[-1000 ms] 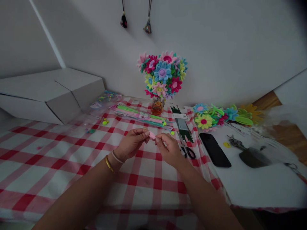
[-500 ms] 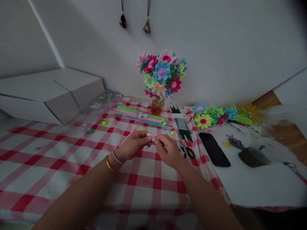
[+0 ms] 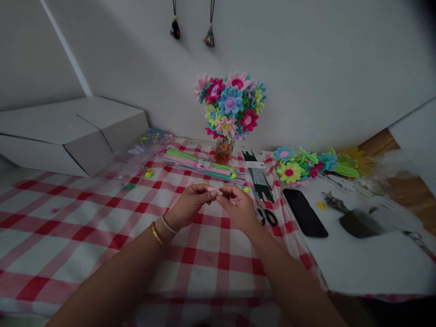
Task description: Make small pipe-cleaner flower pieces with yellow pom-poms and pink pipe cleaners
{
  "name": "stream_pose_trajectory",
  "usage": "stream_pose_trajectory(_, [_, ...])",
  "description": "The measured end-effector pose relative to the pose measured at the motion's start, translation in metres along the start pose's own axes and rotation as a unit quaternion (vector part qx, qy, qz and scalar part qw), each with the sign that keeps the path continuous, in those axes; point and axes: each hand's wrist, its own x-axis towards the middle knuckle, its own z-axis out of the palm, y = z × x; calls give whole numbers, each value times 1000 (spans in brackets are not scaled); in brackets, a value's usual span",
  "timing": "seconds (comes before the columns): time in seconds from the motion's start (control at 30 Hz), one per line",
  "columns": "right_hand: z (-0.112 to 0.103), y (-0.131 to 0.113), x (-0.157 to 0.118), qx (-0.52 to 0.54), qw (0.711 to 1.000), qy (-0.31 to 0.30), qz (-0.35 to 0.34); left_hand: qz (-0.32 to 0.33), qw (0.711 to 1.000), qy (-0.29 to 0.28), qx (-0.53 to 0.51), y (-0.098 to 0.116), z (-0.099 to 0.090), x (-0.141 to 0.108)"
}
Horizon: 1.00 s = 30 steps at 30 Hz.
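Observation:
My left hand and my right hand meet above the checkered tablecloth, fingertips almost touching. Pinched between both is a small curled piece of pink pipe cleaner, mostly covered by the fingers. Thumb and index finger of each hand press on it. Just beyond the hands lies a bundle of coloured pipe cleaners in clear wrapping. Close to the right hand are black-handled scissors and a pack of dark green stems.
A glass vase of fuzzy flowers stands by the wall. A white box sits at the left. On the right are a phone, keys and loose fuzzy flowers. Small yellow pom-poms lie on the cloth.
The right hand's fingers have shifted their pinch, with thumb and index now closer to the left fingertips. Less of the pink piece shows. Things on the table have stayed put.

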Motion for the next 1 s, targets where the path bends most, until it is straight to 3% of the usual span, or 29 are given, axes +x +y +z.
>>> stream_pose_trajectory(0.1, [0, 1, -2, -111, 992, 19, -58, -8, 1000, -8, -17, 1, 0, 0])
stream_pose_trajectory(0.17, [0, 1, -3, -118, 991, 26, -60, -8, 1000, -11, -28, 3, -2, 0])
stream_pose_trajectory(0.37, [2, 0, 0, 56, 997, -17, 40, -4, 1000, 7, -30, 4, -4, 2])
stream_pose_trajectory(0.77, [4, -4, 0, 270, 949, -50, 153, -5, 998, -33, -57, 5, 2, -3])
stream_pose_trajectory(1.0, [4, 4, 3, 307, 936, -40, 166, 51, 996, -13, 78, 1, -1, 0])
